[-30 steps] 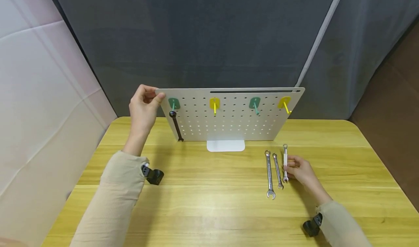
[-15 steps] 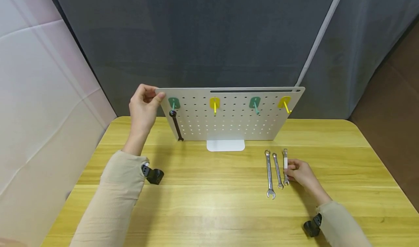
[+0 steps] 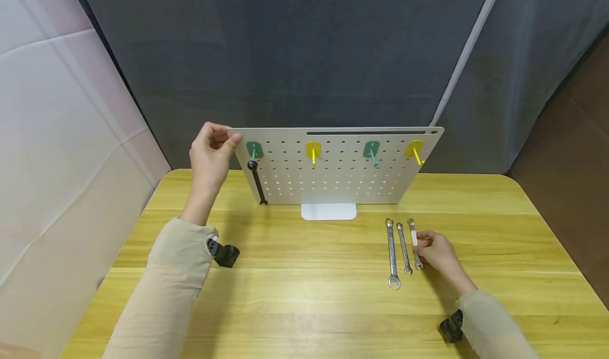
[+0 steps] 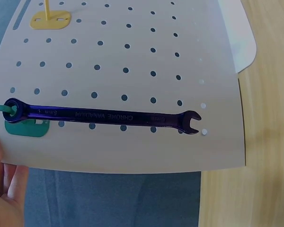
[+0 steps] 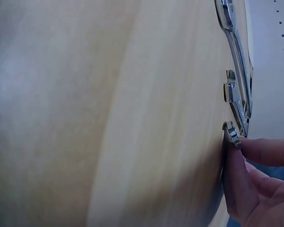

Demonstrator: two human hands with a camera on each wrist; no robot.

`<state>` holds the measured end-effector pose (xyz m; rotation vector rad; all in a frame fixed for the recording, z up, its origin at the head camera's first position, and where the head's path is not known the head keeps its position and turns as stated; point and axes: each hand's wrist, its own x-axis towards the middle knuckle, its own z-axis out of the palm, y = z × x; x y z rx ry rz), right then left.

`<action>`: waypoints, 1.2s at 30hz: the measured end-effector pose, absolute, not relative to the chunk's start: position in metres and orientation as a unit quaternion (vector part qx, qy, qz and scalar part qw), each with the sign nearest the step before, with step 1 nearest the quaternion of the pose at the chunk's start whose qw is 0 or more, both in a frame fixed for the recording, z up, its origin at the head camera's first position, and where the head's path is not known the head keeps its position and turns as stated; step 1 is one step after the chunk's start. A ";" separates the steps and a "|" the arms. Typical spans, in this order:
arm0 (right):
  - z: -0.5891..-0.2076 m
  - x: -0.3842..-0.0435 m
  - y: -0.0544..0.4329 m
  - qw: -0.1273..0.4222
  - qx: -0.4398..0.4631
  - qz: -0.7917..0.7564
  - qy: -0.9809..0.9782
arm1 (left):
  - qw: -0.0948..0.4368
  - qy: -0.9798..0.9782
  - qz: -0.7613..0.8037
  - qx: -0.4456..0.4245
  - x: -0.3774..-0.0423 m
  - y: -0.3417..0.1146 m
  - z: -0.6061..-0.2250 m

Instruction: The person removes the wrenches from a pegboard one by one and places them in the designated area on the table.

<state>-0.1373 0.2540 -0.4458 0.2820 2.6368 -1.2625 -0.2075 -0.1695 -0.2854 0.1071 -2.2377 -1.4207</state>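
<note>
- At right, your right hand pinches a wrench; slackness could lose it.
- Centre-left, your left hand pinches the board; tugging could tip it.

We wear a long, light beige sleeve on each arm. Our left sleeve shows a fine texture and soft creases along the forearm, and ends in a loose, wrinkled left cuff that looks greyer than the cloth above it. Our right sleeve is much the same colour, with a similar loose edge. At our left wrist sits a small, blocky black left camera, with a white bit where it meets the cloth. A like black right camera sits at our other wrist. Our left hand and right hand are bare
</note>
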 end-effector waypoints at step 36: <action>-0.396 -0.165 0.160 0.036 0.030 -0.422 0.905 | 0.236 -0.823 -0.515 0.040 -0.208 -0.170 -0.286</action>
